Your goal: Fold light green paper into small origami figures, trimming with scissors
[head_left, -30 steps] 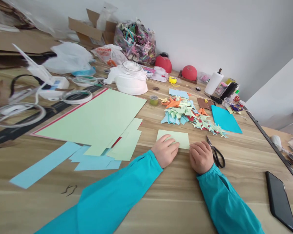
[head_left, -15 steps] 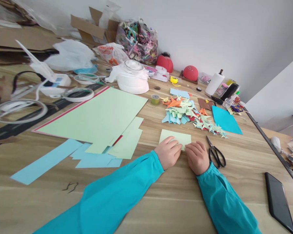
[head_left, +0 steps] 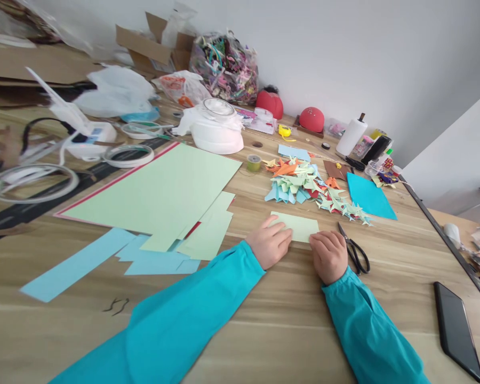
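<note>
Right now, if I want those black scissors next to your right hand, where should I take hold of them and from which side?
Probably by the two black handle loops, coming from the near edge of the table. The scissors lie flat just right of the right hand, loops toward the person, blades pointing away toward the pile of folded paper shapes. That approach keeps fingers off the blade tips.

Left hand (head_left: 270, 245), right hand (head_left: 328, 255) — palms down, fingers seemingly curled, teal-sleeved forearms converging.

Wooden table (head_left: 264, 325) is pretty cluttered: big green sheets (head_left: 160, 192) and blue strips (head_left: 76, 264) toward the left edge, folded paper pile (head_left: 304, 186) mid-table, scissors (head_left: 356, 250) beside it, phone (head_left: 458, 330) near the right edge.
</note>
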